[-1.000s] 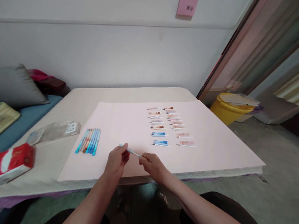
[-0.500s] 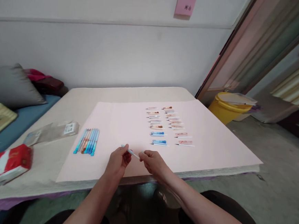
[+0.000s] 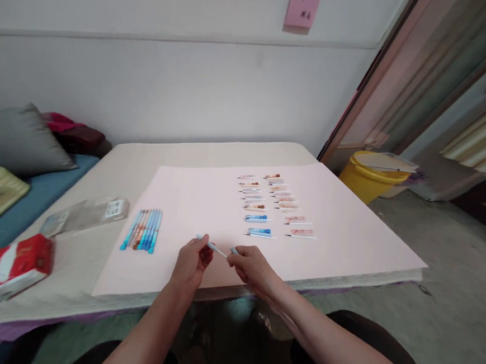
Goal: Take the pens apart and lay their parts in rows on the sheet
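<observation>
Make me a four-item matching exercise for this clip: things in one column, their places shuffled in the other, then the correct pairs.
Things
1. pale blue pen
2. row of pens
3. red packet
4. pink note

Places
A. on the beige cloth, at the far left
B. up on the wall
C. in the left hand
D. on the pink sheet, left of both hands

Pairs: 1-C, 2-D, 3-A, 4-B
</observation>
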Tool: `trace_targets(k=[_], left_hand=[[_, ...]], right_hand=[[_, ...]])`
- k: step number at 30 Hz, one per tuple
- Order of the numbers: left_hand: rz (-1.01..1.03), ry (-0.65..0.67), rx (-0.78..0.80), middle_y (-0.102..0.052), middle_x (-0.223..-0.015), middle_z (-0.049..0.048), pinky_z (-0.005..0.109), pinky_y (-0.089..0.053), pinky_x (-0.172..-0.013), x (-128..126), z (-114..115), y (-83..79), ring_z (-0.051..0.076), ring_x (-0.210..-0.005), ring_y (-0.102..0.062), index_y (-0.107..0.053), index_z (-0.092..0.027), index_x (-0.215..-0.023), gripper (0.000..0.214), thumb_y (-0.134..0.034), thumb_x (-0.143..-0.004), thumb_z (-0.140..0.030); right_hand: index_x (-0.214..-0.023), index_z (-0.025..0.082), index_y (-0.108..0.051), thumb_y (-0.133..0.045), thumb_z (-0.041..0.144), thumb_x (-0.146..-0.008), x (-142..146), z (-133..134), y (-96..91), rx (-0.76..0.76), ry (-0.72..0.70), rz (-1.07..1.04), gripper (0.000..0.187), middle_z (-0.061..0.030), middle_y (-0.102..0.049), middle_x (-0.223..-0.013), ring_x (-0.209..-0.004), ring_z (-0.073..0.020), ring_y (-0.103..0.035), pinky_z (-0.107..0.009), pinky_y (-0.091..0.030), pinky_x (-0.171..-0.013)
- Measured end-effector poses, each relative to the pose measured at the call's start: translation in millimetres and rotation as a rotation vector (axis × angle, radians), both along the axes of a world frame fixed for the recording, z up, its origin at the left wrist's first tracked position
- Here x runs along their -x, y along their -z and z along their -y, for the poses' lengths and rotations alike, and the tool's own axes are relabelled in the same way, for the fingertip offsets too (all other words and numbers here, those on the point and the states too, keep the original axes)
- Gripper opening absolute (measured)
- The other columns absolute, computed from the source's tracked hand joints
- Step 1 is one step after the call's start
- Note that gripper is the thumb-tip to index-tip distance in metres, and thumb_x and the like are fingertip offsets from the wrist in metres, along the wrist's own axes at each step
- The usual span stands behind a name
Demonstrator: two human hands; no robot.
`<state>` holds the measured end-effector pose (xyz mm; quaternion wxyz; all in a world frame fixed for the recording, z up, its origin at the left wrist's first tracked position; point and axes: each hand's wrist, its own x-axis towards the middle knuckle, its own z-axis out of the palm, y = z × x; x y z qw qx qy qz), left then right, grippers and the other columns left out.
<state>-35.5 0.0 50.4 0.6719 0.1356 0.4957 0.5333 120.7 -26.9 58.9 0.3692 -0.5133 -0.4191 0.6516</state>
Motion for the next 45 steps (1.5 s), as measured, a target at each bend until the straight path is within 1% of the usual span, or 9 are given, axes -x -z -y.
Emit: trace_targets(k=[4,8,12,18,22,30,36,39,45], left_hand=[[-0.012,-0.044,-0.030,-0.060,-0.067,0.0022,0.016,-0.046,-0.047,5.1,-3.4,-1.6,0.007,-0.053,-0.056,-0.057,-0.013,-0.072,0.013,-0.069,-0.071,-0.019],[0.002,0.007,-0.051,-0.061,-0.068,0.0027,0.016,-0.047,-0.048,3.6,-1.1,-4.1,0.007,-0.055,-0.057,-0.058,-0.013,-0.072,0.014,-0.069,-0.070,-0.020],[0.022,0.057,-0.045,-0.061,-0.066,0.0025,0.018,-0.048,-0.049,-1.5,3.4,-3.7,0.008,-0.055,-0.058,-0.057,-0.013,-0.072,0.015,-0.070,-0.070,-0.021],[0.051,-0.194,-0.034,-0.059,-0.062,0.0011,0.016,-0.048,-0.048,16.4,-11.3,-0.9,0.007,-0.051,-0.057,-0.055,-0.012,-0.072,0.009,-0.064,-0.075,-0.013],[0.085,-0.245,0.012,-0.060,-0.062,0.0015,0.016,-0.048,-0.047,23.4,-16.8,-1.8,0.007,-0.050,-0.057,-0.055,-0.012,-0.074,0.007,-0.062,-0.076,-0.012],[0.109,-0.162,0.006,-0.059,-0.062,0.0008,0.017,-0.049,-0.049,15.7,-11.2,1.6,0.007,-0.051,-0.057,-0.055,-0.013,-0.074,0.009,-0.064,-0.074,-0.014],[0.092,0.087,-0.059,-0.061,-0.066,0.0012,0.017,-0.047,-0.048,-4.3,3.1,-5.4,0.008,-0.054,-0.057,-0.057,-0.014,-0.076,0.013,-0.068,-0.071,-0.020],[0.091,0.166,-0.081,-0.061,-0.066,0.0013,0.017,-0.047,-0.050,-12.5,10.0,-6.7,0.008,-0.055,-0.057,-0.057,-0.014,-0.076,0.015,-0.069,-0.070,-0.021],[0.060,0.151,-0.069,-0.059,-0.062,0.0000,0.018,-0.046,-0.050,-15.9,13.2,-4.4,0.007,-0.052,-0.055,-0.056,-0.014,-0.072,0.014,-0.069,-0.068,-0.018]], right_hand=[[-0.058,0.016,-0.051,-0.056,0.028,-0.071,-2.3,-2.3,-1.9,-0.002,0.032,0.057,0.018,0.0096,-0.034,-0.031,-0.030,-0.0034,-0.022,-0.021,-0.012,-0.035],[-0.062,0.016,-0.053,-0.054,0.040,-0.075,0.8,-1.4,1.2,-0.012,-0.009,0.068,0.027,0.0089,-0.036,-0.032,-0.029,-0.0039,-0.024,-0.020,-0.014,-0.034],[-0.059,0.016,-0.052,-0.056,0.031,-0.071,3.4,-0.2,2.9,-0.007,0.009,0.036,0.019,0.0092,-0.035,-0.032,-0.030,-0.0036,-0.023,-0.020,-0.013,-0.034],[-0.054,0.017,-0.049,-0.054,0.022,-0.066,-6.4,-2.3,-8.7,-0.004,0.014,0.010,0.014,0.0089,-0.032,-0.030,-0.029,-0.0036,-0.021,-0.021,-0.011,-0.035],[-0.052,0.017,-0.049,-0.053,0.021,-0.066,-11.1,-3.0,-14.0,-0.015,0.009,-0.020,0.015,0.0087,-0.032,-0.029,-0.028,-0.0034,-0.019,-0.021,-0.008,-0.034],[-0.055,0.017,-0.049,-0.055,0.024,-0.066,-13.5,-4.3,-12.8,-0.036,0.057,-0.056,0.015,0.0090,-0.032,-0.031,-0.030,-0.0034,-0.019,-0.021,-0.008,-0.034],[-0.055,0.017,-0.049,-0.055,0.026,-0.067,-10.9,-5.7,-10.2,-0.009,0.055,-0.038,0.015,0.0088,-0.033,-0.030,-0.028,-0.0039,-0.019,-0.021,-0.008,-0.033],[-0.056,0.017,-0.050,-0.055,0.027,-0.067,-8.6,-5.0,-9.3,0.001,0.038,-0.021,0.015,0.0089,-0.033,-0.030,-0.027,-0.0039,-0.020,-0.021,-0.008,-0.033],[-0.056,0.017,-0.050,-0.055,0.025,-0.066,-5.3,-3.5,-6.6,0.005,0.002,-0.017,0.014,0.0096,-0.032,-0.031,-0.029,-0.0035,-0.020,-0.021,-0.010,-0.034]])
